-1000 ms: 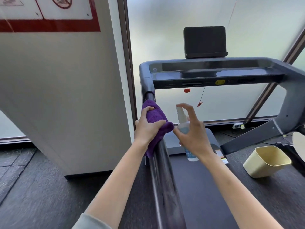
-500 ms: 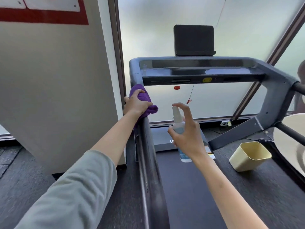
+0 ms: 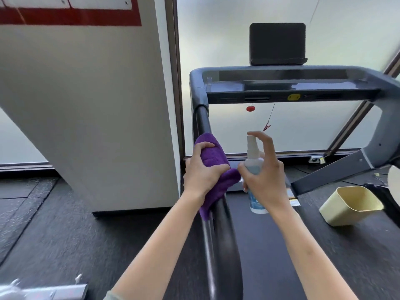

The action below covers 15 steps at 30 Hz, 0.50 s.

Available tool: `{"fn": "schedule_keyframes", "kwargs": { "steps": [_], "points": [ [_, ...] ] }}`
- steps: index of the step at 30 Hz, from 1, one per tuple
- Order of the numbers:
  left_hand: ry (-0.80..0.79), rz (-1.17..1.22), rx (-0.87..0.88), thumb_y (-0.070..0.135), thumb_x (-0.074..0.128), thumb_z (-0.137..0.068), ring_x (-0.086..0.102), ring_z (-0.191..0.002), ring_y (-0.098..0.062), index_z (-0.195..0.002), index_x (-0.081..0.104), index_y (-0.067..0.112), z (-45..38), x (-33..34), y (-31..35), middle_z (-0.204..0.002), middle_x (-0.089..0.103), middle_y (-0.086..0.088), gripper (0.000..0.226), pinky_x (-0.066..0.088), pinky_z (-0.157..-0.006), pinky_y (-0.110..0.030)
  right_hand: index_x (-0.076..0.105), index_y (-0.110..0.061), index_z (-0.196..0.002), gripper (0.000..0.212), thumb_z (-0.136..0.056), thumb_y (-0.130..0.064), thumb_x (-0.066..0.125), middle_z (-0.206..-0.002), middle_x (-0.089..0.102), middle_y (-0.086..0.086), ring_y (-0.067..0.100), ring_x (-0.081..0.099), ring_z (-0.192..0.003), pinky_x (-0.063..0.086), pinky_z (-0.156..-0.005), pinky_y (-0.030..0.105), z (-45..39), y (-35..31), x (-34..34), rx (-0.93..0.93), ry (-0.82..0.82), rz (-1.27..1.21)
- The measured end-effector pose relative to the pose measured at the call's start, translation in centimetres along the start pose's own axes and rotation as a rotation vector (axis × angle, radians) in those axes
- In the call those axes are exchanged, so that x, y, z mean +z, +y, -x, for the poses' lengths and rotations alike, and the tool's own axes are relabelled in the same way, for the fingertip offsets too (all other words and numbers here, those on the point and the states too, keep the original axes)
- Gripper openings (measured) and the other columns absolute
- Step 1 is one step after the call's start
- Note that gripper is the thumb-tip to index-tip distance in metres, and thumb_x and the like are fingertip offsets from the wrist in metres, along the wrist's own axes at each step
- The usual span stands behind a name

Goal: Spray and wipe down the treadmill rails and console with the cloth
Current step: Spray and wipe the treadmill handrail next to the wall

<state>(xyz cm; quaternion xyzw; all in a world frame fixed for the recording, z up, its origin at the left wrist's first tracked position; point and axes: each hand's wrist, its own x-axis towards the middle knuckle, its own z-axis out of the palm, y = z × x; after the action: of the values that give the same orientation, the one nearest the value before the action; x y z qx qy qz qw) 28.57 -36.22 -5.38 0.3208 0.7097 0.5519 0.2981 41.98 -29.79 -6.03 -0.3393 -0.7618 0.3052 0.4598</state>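
Observation:
My left hand (image 3: 202, 172) grips a purple cloth (image 3: 213, 156) wrapped over the treadmill's black left rail (image 3: 225, 234), about midway along it. My right hand (image 3: 266, 180) holds a small clear spray bottle (image 3: 253, 161) upright just right of the cloth, index finger raised over the white nozzle. The grey console (image 3: 281, 85) spans the top of the rails farther ahead, with a dark tablet holder (image 3: 277, 43) on it. The right rail (image 3: 387, 118) runs along the frame's right edge.
A white panel (image 3: 97, 105) stands close to the left of the rail. A cream plastic bin (image 3: 350, 204) lies tilted on the dark floor to the right. A red safety key and clip (image 3: 250, 108) hang under the console. Frosted windows lie behind.
My left hand slid the cloth back down the left rail toward me after reaching its top near the console. The right hand kept the bottle upright beside it.

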Motion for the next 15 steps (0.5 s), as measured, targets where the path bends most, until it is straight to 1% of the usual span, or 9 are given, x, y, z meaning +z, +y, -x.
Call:
{"fn": "schedule_keyframes", "kwargs": {
  "steps": [2,5,6,8,9,11,13,15],
  "points": [
    [0.038,-0.075,-0.010,0.029,0.079,-0.066,0.056,-0.103,-0.024,-0.104,0.052,0.048,-2.3,0.4,0.5,-0.121,0.054,0.000,0.050,0.048,-0.095,-0.039,0.042,-0.042,-0.124,0.067,-0.080,0.002,0.067,-0.086,0.058,-0.007,0.020,0.057,-0.048,0.056,-0.050,0.035,-0.3,0.1,0.0,0.014,-0.003,-0.003],
    [0.063,-0.134,-0.016,0.028,0.079,-0.067,0.054,-0.102,-0.023,-0.106,0.055,0.046,-5.4,0.7,1.5,-0.122,0.056,0.000,0.049,0.042,-0.086,-0.028,0.042,-0.042,-0.123,0.066,-0.081,0.003,0.066,-0.080,0.057,-0.001,0.030,0.054,-0.047,0.055,-0.050,0.045,-0.4,0.0,-0.1,0.032,0.004,-0.023],
    [0.067,-0.166,-0.023,0.028,0.078,-0.068,0.054,-0.103,-0.024,-0.108,0.055,0.045,-6.1,0.8,1.8,-0.124,0.055,-0.001,0.049,0.040,-0.085,-0.028,0.043,-0.042,-0.123,0.066,-0.080,0.004,0.064,-0.077,0.056,0.004,0.033,0.054,-0.047,0.054,-0.049,0.047,-0.3,-0.2,-0.2,0.040,0.002,-0.028],
    [0.062,-0.213,-0.033,0.030,0.078,-0.069,0.053,-0.108,-0.026,-0.113,0.055,0.042,-6.8,0.9,2.4,-0.128,0.053,-0.003,0.051,0.039,-0.089,-0.029,0.042,-0.042,-0.123,0.066,-0.080,0.005,0.062,-0.074,0.055,0.014,0.038,0.053,-0.049,0.053,-0.048,0.050,0.0,-0.7,-0.3,0.054,-0.012,-0.032],
    [0.051,-0.219,-0.031,0.031,0.077,-0.070,0.053,-0.108,-0.027,-0.114,0.054,0.042,-6.9,0.9,2.4,-0.129,0.052,-0.004,0.052,0.039,-0.092,-0.030,0.041,-0.042,-0.123,0.066,-0.081,0.005,0.062,-0.073,0.055,0.017,0.039,0.054,-0.050,0.053,-0.047,0.050,0.2,-0.9,-0.4,0.057,-0.021,-0.029],
    [0.021,-0.225,-0.025,0.032,0.077,-0.071,0.052,-0.105,-0.027,-0.119,0.051,0.044,-6.2,0.8,2.1,-0.131,0.049,-0.006,0.056,0.042,-0.095,-0.032,0.040,-0.041,-0.122,0.066,-0.082,0.006,0.062,-0.072,0.053,0.013,0.038,0.055,-0.050,0.053,-0.047,0.050,0.7,-1.2,-0.7,0.060,-0.027,-0.017],
    [0.000,-0.224,-0.015,0.032,0.076,-0.072,0.051,-0.104,-0.026,-0.125,0.049,0.045,-4.7,0.5,2.0,-0.131,0.047,-0.007,0.061,0.043,-0.094,-0.032,0.040,-0.040,-0.123,0.065,-0.082,0.006,0.062,-0.072,0.052,0.006,0.035,0.055,-0.049,0.054,-0.046,0.045,1.3,-1.5,-1.2,0.062,-0.012,-0.009],
    [-0.025,-0.167,0.006,0.029,0.077,-0.074,0.052,-0.108,-0.025,-0.128,0.049,0.042,-2.4,0.0,1.8,-0.133,0.047,-0.007,0.062,0.045,-0.098,-0.034,0.042,-0.036,-0.125,0.064,-0.082,0.007,0.062,-0.074,0.053,0.011,0.031,0.054,-0.045,0.054,-0.041,0.037,1.8,-1.6,-1.7,0.067,0.008,-0.011]
  ]
}}
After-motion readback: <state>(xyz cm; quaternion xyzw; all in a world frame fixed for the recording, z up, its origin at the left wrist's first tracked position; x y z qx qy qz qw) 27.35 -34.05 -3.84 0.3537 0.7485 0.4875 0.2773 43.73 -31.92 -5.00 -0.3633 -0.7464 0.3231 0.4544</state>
